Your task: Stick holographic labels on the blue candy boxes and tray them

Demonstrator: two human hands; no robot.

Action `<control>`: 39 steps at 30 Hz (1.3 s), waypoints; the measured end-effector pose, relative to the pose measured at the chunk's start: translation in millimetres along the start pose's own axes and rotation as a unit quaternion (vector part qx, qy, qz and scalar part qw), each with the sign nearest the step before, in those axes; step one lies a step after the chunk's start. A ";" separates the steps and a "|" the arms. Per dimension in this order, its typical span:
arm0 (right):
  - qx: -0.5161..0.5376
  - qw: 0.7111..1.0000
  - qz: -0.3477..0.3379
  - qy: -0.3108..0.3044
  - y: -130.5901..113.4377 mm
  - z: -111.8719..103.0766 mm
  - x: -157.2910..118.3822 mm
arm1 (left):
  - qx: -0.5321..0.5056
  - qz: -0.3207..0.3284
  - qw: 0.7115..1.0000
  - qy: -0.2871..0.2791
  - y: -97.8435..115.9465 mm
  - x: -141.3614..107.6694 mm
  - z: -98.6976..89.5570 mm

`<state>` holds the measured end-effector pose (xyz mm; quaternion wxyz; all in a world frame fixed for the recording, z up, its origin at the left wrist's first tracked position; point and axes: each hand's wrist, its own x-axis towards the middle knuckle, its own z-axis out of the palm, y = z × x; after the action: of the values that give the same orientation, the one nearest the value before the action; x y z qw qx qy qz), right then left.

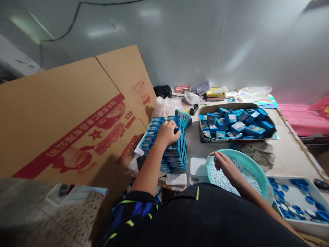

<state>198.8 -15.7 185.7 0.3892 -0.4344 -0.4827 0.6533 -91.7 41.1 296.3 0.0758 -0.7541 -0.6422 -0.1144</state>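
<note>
Head view, the only one: left hand (167, 133) curled, fingers bent over the top of a fanned stack of blue card packs (175, 151) near the left edge of the table (290, 154); grip on any single pack impossible to tell. Right hand (224, 166) half-curled low inside a teal plastic basin (257, 171), just over pale blue pellets (231, 180), nothing visibly held. Small white scale (197, 170) touching the basin's left side; cardboard tray (238, 123) of blue boxes toward the far edge; white tray (298, 199) of blue bottle caps at the near right corner. Leaning cardboard sheet (64, 116) just beside the stack. Risks, judged: uneven pressure sliding loose packs over the edge; sheet slipping onto the stack; weight on the basin rim tipping out pellets.
</note>
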 end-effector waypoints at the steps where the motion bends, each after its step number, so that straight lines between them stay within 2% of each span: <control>1: -0.015 1.000 -0.007 -0.011 1.0 -0.4 -0.6 | -0.009 -0.004 1.000 0.005 -1.1 -1.3 2.1; 5: -0.109 0.991 -0.057 -0.051 -0.4 -2.1 8.8 | -0.076 -0.035 0.997 0.002 -3.0 -9.8 4.7; 7: -0.165 0.976 -0.111 -0.087 -10.2 2.6 22.9 | -0.139 -0.059 0.988 0.028 -0.4 -18.3 5.5; 11: -0.251 0.928 -0.238 -0.137 -58.5 30.0 56.9 | -0.192 -0.125 0.968 0.102 11.3 -43.3 7.9; 14: -0.278 0.887 -0.301 -0.214 -103.9 60.0 83.2 | -0.144 -0.161 0.971 0.101 17.9 -60.4 8.5; 16: -0.301 0.858 -0.296 -0.293 -126.0 79.1 105.0 | -0.106 -0.178 0.974 0.090 18.6 -66.7 9.7; 19: -0.334 0.848 -0.277 -0.305 -141.0 100.3 139.4 | -0.062 -0.180 0.979 0.076 18.1 -68.1 13.4; 21: -0.362 0.829 -0.291 -0.313 -142.0 110.3 156.5 | -0.045 -0.179 0.980 0.073 19.1 -66.7 16.0; 23: -0.379 0.808 -0.305 -0.332 -140.4 118.6 166.6 | -0.037 -0.180 0.980 0.075 20.8 -65.6 18.2; 26: -0.383 0.798 -0.303 -0.354 -141.2 130.2 175.1 | -0.032 -0.173 0.981 0.080 22.2 -65.4 21.1; 29: -0.397 0.801 -0.285 -0.346 -148.7 144.5 186.5 | -0.034 -0.160 0.982 0.091 20.9 -65.0 23.4; 34: -0.501 0.792 -0.150 -0.316 -158.5 178.0 210.2 | -0.057 -0.134 0.985 0.093 21.4 -62.8 18.3; 37: -0.523 0.785 -0.141 -0.301 -153.2 193.4 215.7 | -0.061 -0.119 0.988 0.070 28.9 -65.8 12.4; 39: -0.556 0.745 -0.161 -0.330 -145.8 196.3 216.1 | -0.056 -0.118 0.989 0.069 32.9 -69.1 13.3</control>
<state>-42.4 161.1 316.2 -0.0060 -0.2467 -0.9217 0.2992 -68.6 -26.5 265.9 0.0634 -0.6664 -0.7127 -0.2096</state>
